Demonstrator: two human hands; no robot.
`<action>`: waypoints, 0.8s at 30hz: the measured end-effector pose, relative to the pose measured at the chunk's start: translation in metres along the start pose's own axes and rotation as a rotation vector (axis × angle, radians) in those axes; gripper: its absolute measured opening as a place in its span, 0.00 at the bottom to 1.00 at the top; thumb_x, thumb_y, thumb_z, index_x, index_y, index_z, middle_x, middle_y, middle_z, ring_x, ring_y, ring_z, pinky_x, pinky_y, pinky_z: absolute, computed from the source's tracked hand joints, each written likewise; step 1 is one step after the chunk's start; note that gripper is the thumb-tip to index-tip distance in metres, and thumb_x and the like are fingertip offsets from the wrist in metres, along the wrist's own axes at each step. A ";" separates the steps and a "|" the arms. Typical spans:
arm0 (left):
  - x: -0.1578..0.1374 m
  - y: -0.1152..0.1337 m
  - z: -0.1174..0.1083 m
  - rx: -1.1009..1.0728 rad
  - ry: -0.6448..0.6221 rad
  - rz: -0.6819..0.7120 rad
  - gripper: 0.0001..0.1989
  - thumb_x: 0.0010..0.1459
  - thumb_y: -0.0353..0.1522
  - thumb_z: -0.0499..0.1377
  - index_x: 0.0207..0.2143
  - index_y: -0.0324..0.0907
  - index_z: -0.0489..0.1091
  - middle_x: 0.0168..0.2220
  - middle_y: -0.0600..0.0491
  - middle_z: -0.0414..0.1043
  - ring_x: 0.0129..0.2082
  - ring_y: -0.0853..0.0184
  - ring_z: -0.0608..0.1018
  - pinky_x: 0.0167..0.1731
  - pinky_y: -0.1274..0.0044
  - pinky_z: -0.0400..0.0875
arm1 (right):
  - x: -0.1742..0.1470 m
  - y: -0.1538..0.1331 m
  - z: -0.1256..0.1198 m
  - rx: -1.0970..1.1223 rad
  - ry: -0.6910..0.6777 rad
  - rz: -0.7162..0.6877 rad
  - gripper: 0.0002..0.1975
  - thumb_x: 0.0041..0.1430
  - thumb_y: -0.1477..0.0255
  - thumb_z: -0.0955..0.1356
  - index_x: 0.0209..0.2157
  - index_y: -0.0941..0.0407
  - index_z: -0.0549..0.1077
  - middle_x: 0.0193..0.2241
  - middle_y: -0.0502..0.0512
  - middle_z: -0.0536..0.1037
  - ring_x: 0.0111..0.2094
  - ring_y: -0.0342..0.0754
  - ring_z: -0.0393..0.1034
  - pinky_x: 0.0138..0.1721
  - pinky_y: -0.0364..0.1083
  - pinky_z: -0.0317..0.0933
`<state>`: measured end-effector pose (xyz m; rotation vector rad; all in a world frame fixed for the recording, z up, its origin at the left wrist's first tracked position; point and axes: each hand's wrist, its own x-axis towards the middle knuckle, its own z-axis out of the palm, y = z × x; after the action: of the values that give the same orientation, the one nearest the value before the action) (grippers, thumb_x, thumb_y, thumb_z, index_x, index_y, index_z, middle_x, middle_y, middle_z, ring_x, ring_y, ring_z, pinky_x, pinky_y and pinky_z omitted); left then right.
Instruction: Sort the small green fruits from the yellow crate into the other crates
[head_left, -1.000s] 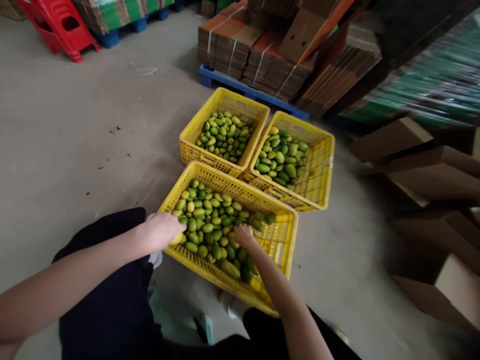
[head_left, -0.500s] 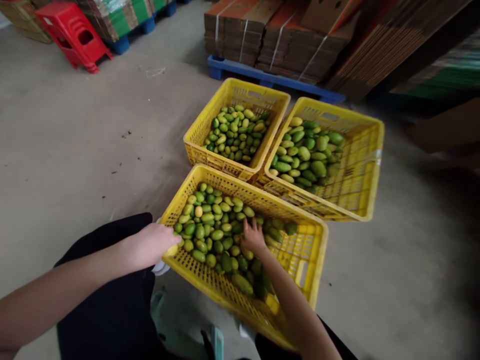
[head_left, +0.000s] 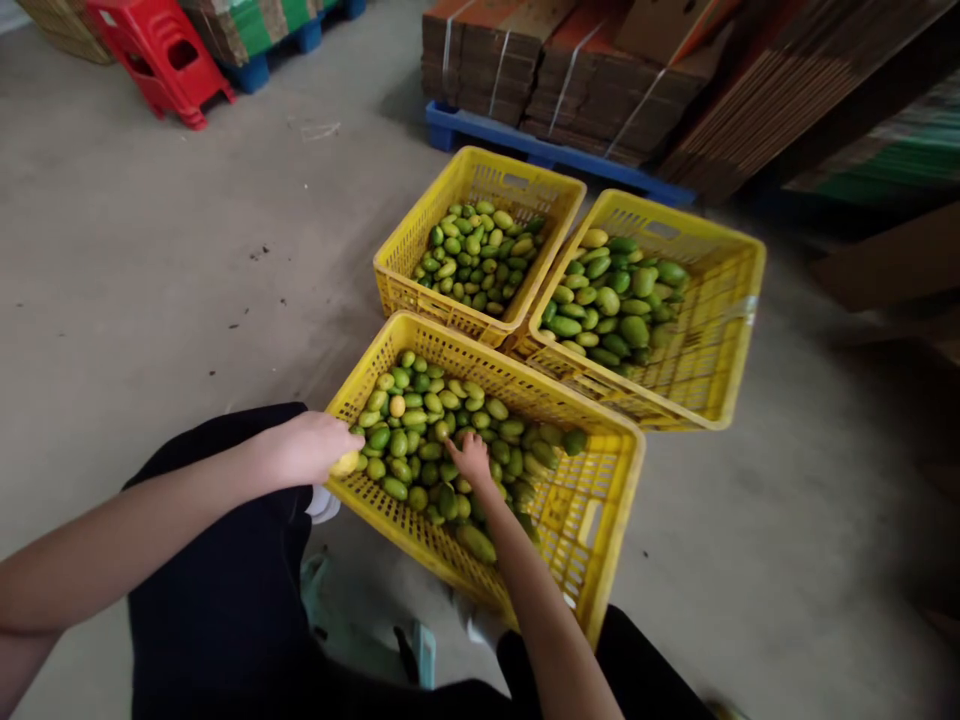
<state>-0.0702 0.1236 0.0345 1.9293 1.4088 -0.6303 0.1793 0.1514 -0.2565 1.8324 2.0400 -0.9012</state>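
A yellow plastic crate (head_left: 600, 480) stands on the floor in front of my knees, partly filled with small green and yellowish mangoes (head_left: 420, 425). My left hand (head_left: 307, 447) rests on the crate's near left rim and is closed around a yellow mango (head_left: 346, 464). My right hand (head_left: 471, 458) reaches into the middle of the pile, fingers curled down on the fruit; I cannot see whether it grips one.
Two more yellow crates stand behind: the left crate (head_left: 420, 270) holds small green mangoes, the right crate (head_left: 720, 330) holds larger ones. Bundled flat cardboard on a blue pallet (head_left: 540, 150) lies beyond. A red plastic stool (head_left: 161, 55) stands at the far left on the concrete floor.
My right hand has moved left across the pile toward the crate's middle. My left hand stays on the rim with the yellow mango. The view has shifted slightly.
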 end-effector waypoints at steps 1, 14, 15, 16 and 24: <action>0.002 0.001 -0.002 0.036 -0.049 -0.007 0.17 0.47 0.24 0.60 0.42 0.41 0.74 0.40 0.46 0.78 0.39 0.56 0.79 0.40 0.72 0.71 | 0.005 -0.006 0.000 0.005 0.017 0.023 0.23 0.65 0.59 0.59 0.52 0.61 0.69 0.52 0.72 0.71 0.54 0.62 0.65 0.50 0.53 0.59; 0.057 0.001 -0.042 -1.494 0.254 0.007 0.28 0.59 0.55 0.46 0.28 0.40 0.65 0.20 0.53 0.67 0.15 0.75 0.58 0.16 0.81 0.51 | -0.035 -0.029 -0.051 0.481 0.195 0.083 0.21 0.60 0.58 0.60 0.39 0.59 0.77 0.41 0.67 0.79 0.49 0.63 0.71 0.48 0.54 0.65; 0.057 0.003 -0.043 -1.636 0.238 0.044 0.27 0.59 0.54 0.48 0.27 0.40 0.63 0.19 0.55 0.65 0.14 0.76 0.55 0.15 0.82 0.48 | -0.043 -0.028 -0.064 0.564 0.208 0.078 0.22 0.60 0.56 0.60 0.37 0.58 0.76 0.36 0.65 0.79 0.46 0.62 0.73 0.44 0.53 0.67; 0.056 0.007 -0.042 -1.752 0.222 0.078 0.25 0.60 0.53 0.48 0.27 0.40 0.62 0.18 0.57 0.63 0.14 0.77 0.54 0.15 0.83 0.46 | -0.052 -0.028 -0.078 0.652 0.222 0.068 0.23 0.59 0.54 0.59 0.36 0.57 0.76 0.32 0.63 0.79 0.41 0.61 0.74 0.40 0.53 0.68; 0.040 0.059 -0.044 -2.128 0.042 0.387 0.18 0.63 0.43 0.52 0.29 0.38 0.67 0.23 0.49 0.71 0.18 0.73 0.69 0.16 0.83 0.57 | -0.161 -0.033 -0.192 1.153 0.398 -0.217 0.21 0.48 0.50 0.67 0.24 0.55 0.71 0.20 0.52 0.72 0.23 0.47 0.66 0.29 0.46 0.64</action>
<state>-0.0013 0.1701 0.0487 0.3183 0.7467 0.8914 0.2163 0.1354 -0.0068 2.4542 2.1228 -2.2740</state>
